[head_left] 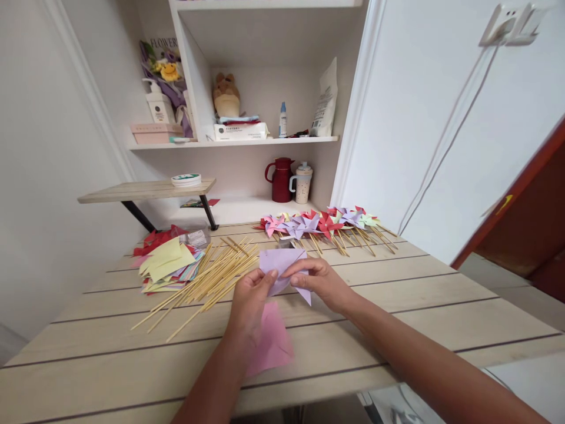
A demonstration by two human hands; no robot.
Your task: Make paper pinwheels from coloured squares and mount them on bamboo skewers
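Hands (286, 285) pinched on lilac paper (282, 262)

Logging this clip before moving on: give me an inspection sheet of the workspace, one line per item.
Surface: pale wooden plank table, bare at the near right.
Job's things: lilac paper held over the table; pink paper lying under the left wrist.
Clutter: loose wooden sticks; stack of coloured sheets; row of finished pinwheels at the far edge.
Grips: left hand and right hand both pinch the lilac paper.
Cables: two cords hang from wall plugs.
Surroundings: white shelf unit with red jug, cup, plush toy; small side shelf.
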